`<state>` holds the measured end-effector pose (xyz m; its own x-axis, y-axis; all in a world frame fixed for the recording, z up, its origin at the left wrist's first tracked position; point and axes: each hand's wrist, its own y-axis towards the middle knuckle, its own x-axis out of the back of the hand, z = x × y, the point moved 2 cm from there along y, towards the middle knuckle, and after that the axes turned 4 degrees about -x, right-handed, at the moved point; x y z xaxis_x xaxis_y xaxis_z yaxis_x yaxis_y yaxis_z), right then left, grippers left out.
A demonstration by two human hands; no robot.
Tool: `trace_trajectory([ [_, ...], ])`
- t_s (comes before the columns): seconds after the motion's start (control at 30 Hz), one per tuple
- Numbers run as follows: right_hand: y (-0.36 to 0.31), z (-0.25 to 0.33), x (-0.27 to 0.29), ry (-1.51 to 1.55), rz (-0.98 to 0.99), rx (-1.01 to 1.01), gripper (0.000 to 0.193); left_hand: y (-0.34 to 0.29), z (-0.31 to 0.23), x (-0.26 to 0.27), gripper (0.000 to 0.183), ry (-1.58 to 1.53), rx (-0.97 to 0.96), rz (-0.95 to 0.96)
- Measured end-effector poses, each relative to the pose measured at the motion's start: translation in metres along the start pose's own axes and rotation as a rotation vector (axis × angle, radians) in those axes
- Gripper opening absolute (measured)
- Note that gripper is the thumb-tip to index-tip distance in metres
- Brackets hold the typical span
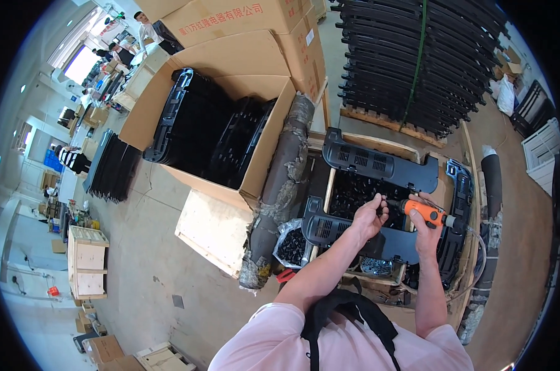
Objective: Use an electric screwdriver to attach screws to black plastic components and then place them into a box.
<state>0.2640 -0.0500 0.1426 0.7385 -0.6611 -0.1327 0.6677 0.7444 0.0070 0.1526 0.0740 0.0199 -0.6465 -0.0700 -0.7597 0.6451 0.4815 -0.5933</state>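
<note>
My right hand (426, 230) is wrapped round an orange power screwdriver (420, 209), with a clear hose (480, 247) running from its rear end. The tool lies sideways, its tip toward my left hand (370, 217). Thumb and fingers of that hand are pinched together by the tip; what they hold is too small to make out. Below both hands is a wooden bin with many small black parts (352, 188). A black vented plastic panel (379, 162) lies across its far side. A similar lower panel (391, 245) is partly hidden by my left forearm.
A box of screws (376, 266) and a bag of small black parts (290, 246) sit near me. More black panels (458, 210) stand at the right. To the left are a wrapped roll (281, 185) and an open carton (271, 162) of panels. Black stacks (410, 68) rise behind.
</note>
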Motion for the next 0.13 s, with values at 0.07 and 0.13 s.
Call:
trace_trajectory([
  [0.07, 0.007, -0.008, 0.005, -0.008, 0.009, 0.01, 0.057, 0.007, 0.0, 0.0, 0.022, -0.01, 0.009, -0.001],
  [0.13, 0.011, -0.014, 0.009, -0.034, -0.02, 0.011, 0.055, 0.014, 0.001, -0.002, 0.022, -0.008, 0.058, 0.007],
])
